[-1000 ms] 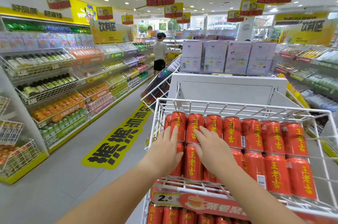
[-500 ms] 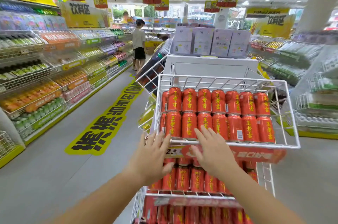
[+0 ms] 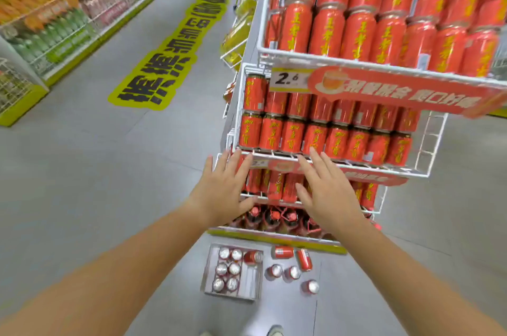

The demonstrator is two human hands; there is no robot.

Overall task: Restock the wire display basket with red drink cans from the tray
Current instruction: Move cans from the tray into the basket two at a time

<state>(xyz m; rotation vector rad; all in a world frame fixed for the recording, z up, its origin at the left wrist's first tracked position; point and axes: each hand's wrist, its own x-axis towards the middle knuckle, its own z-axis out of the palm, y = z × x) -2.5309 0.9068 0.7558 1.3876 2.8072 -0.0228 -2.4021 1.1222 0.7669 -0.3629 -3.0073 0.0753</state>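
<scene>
Mind the loose cans [image 3: 304, 259] lying on the floor [image 3: 137, 171] just right of the tray [image 3: 253, 282] (some are on their sides), because they could roll away or get kicked if you step close. Your left hand [image 3: 222, 187] and right hand [image 3: 326, 193] are both spread open and hold nothing, high above the tray by the front of the wire display basket [image 3: 430, 143]. The red drink cans [image 3: 227, 270] stand inside the tray, far below them.
</scene>
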